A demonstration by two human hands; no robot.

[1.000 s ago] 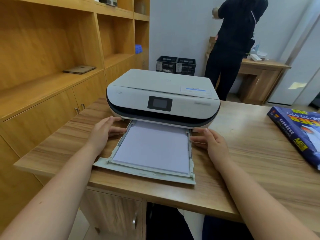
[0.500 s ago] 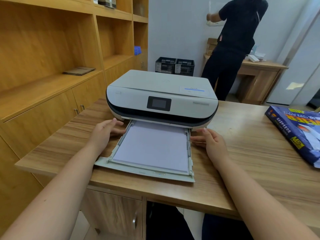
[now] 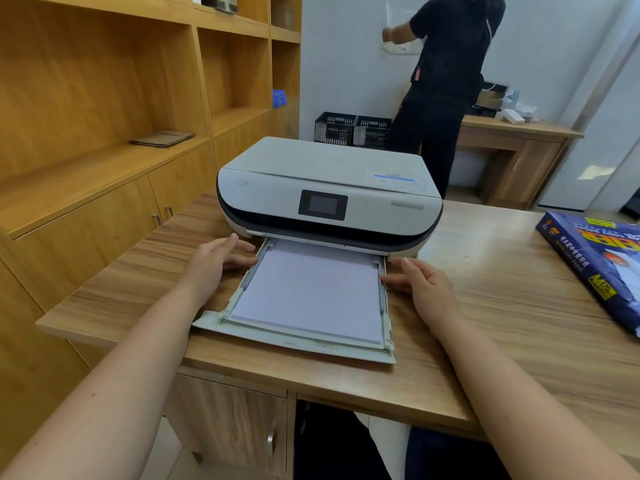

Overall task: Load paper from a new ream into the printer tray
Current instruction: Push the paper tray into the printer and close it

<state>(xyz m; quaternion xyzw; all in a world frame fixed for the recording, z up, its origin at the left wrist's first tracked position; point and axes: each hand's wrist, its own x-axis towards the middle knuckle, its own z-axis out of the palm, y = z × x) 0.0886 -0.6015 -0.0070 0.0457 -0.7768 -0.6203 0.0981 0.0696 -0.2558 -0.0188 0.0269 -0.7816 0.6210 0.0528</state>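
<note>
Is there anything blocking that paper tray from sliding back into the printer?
Nothing visible does. The tray, loaded with paper, lines up with the printer slot; the left hand and right hand sit beside it, outside its path.

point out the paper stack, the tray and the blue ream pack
paper stack [image 3: 308, 292], head view, middle of the top sheet
tray [image 3: 294, 341], head view, front lip
blue ream pack [image 3: 595, 268], head view, printed top face

One head-worn wide-angle camera looks forward and down from close above the wooden desk [image 3: 502, 306], facing the white flatbed printer [image 3: 329, 188] and the room beyond.
</note>
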